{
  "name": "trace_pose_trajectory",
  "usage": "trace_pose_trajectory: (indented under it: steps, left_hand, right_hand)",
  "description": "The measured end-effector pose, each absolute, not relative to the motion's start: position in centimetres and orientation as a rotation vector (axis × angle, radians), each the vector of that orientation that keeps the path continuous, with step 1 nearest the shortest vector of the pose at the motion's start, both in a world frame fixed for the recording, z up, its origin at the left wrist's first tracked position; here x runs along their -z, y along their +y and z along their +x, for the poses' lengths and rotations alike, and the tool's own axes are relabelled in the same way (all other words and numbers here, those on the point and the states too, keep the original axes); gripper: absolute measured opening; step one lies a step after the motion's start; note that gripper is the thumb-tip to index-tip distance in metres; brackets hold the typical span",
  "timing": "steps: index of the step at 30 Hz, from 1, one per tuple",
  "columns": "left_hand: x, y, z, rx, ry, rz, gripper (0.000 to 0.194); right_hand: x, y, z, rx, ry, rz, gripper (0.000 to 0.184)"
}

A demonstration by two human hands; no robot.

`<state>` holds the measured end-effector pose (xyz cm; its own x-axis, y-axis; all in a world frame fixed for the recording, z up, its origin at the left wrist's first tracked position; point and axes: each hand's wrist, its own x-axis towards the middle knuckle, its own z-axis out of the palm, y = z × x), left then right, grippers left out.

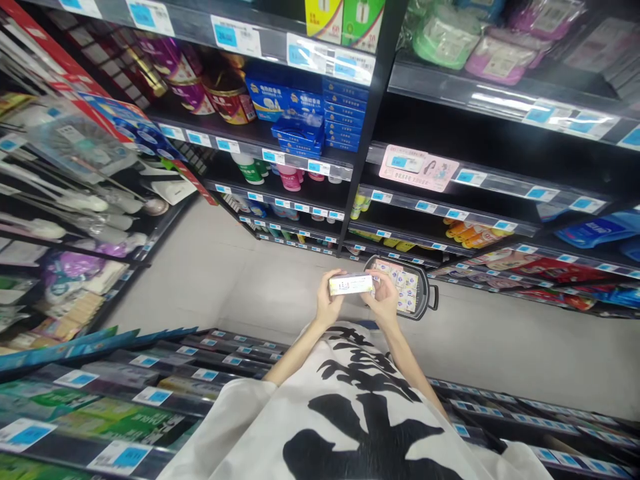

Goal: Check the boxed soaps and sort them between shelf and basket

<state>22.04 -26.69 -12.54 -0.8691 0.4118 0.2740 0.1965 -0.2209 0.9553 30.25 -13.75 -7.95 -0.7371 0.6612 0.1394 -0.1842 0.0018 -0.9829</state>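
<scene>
I hold a small long white box (351, 285) level in front of me with both hands. My left hand (327, 303) grips its left end, fingers curled round it. My right hand (384, 300) grips its right end, fingers closed over the top. Below and behind the box, on the floor, stands a dark shopping basket (430, 297) filled with several similar small white boxes. My white shirt with black print fills the bottom of the view.
Store shelves surround a narrow aisle with a pale floor (220, 280). Blue boxes (320, 110) and cans sit on the shelf ahead, packets on the right shelves (525, 267), brushes on the left (75, 200), and shelves with price tags lie below me.
</scene>
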Motion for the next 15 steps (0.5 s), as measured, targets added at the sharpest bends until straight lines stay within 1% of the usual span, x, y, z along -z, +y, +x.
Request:
trace_pose_trajectory:
  steps: [3, 5, 6, 8, 12, 15]
  left_hand:
    - [13.0, -27.0, 21.7, -2.162, 1.843, 0.695, 0.065]
    - [13.2, -27.3, 21.5, -2.131, 1.818, 0.663, 0.072]
    - [13.3, -27.4, 21.3, -2.112, 1.776, 0.643, 0.074]
    - [13.4, -27.6, 21.1, -2.074, 1.656, 0.605, 0.074]
    - [13.2, -28.3, 20.9, -1.994, 1.447, 0.577, 0.077]
    - [12.8, -28.4, 20.9, -1.929, 1.382, 0.574, 0.079]
  right_hand:
    - [8.1, -13.6, 30.4, -1.871, -1.641, -0.619, 0.053]
    - [8.1, -13.5, 30.4, -1.954, -1.616, -0.718, 0.062]
    - [8.0, -13.5, 30.4, -1.999, -1.614, -0.76, 0.064]
    - [7.9, -13.5, 30.4, -2.073, -1.622, -0.829, 0.059]
    - [7.8, -13.6, 30.1, -2.164, -1.563, -0.958, 0.04]
    - [8.3, -13.4, 29.8, -2.248, -1.423, -1.062, 0.035]
